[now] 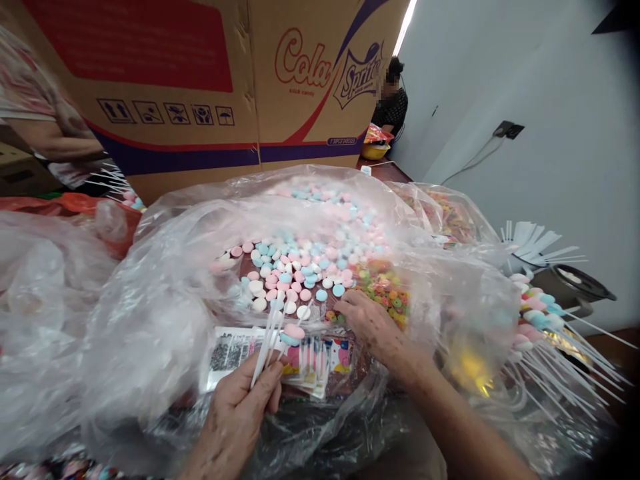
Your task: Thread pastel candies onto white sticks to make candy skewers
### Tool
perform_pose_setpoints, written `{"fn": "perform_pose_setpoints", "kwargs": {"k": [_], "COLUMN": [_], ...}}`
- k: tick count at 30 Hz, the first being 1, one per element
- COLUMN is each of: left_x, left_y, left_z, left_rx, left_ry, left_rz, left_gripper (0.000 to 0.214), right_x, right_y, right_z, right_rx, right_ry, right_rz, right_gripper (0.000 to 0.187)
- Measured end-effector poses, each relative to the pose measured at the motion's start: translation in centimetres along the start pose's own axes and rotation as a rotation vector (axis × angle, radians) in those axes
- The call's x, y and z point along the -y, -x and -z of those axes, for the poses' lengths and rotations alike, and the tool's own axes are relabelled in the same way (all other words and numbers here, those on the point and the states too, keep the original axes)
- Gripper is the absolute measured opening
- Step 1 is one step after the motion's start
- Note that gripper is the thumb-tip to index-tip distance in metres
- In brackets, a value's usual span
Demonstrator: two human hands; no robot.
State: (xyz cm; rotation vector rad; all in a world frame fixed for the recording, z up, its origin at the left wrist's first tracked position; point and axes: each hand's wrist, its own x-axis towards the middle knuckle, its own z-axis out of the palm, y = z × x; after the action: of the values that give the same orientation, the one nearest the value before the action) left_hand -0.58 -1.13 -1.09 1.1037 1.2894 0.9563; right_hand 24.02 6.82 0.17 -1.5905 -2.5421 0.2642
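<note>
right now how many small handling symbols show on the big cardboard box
5, in one row under the red panel on the cardboard box: leftmost symbol, second symbol, middle symbol, fourth symbol and rightmost symbol. Hidden faces may carry more.

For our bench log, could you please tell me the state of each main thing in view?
Left hand: closed on white sticks
Right hand: beside ring candies, grip unclear
Ring candies: heaped
Pastel candies: scattered, partly under plastic
Clear plastic: crumpled
Carton: standing upright

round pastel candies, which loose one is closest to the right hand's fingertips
The blue candy just beyond the fingertips of the right hand; the blue one to its left and the other pastel candies lie farther away.
</note>
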Motion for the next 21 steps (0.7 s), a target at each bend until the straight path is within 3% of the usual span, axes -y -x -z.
{"fn": "perform_pose_setpoints", "kwargs": {"k": [4,10,15,21], "left_x": [0.1,0.2,0.3,0.4], "left_y": [-0.1,-0.3,-0.2,0.1], "left_z": [0.2,0.3,0.1,-0.1], "left_rx": [-0.015,-0.055,-0.036,-0.012], "left_ry": [-0.004,0.008,-0.009,-0.008], "left_rz": [-0.006,0.022,0.016,0.034], "left_gripper": [0.039,0.033,0.035,0.035], "right_x": [-0.7,-3.5,-3.5,-2.5], "right_y": [-0.5,0.2,1.7,2.4], "right_z": [-0.3,1.3,1.9,0.1], "right_rx": [-0.064,-0.248,-0.14,-0.068], "right_ry": [0.044,-0.146,-0.174,-0.034], "right_rz": [-0.068,-0.069,-0.036,0.013], "right_gripper": [0.021,0.016,0.019,0.022]}}
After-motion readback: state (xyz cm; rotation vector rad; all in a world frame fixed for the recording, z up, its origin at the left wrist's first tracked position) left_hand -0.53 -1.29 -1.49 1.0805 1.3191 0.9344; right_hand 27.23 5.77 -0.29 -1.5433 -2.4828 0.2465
